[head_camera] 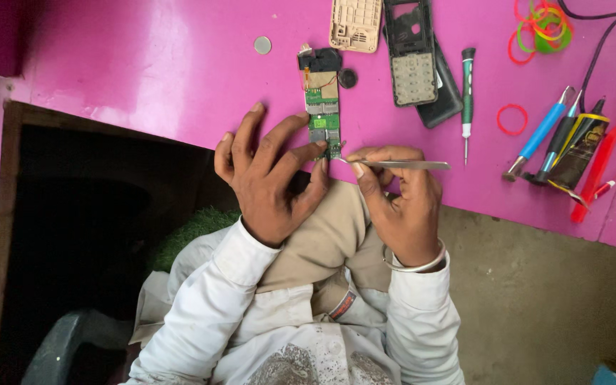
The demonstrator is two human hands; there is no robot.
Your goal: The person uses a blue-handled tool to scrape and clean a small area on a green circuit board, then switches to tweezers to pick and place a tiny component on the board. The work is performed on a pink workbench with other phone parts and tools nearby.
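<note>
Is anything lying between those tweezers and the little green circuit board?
Nothing visible. The tweezers in the right hand reach the board's lower end with their tip, and the left hand's fingers press there from the other side.

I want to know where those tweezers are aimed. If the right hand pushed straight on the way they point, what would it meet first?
The right hand aims its tweezers leftward; the tip would probably first meet the circuit board's lower end, pinned by the left hand.

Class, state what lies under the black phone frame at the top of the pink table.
Under the black phone frame a dark flat cover sticks out at its lower right, resting on the pink table. How far it extends underneath is hidden.
</note>
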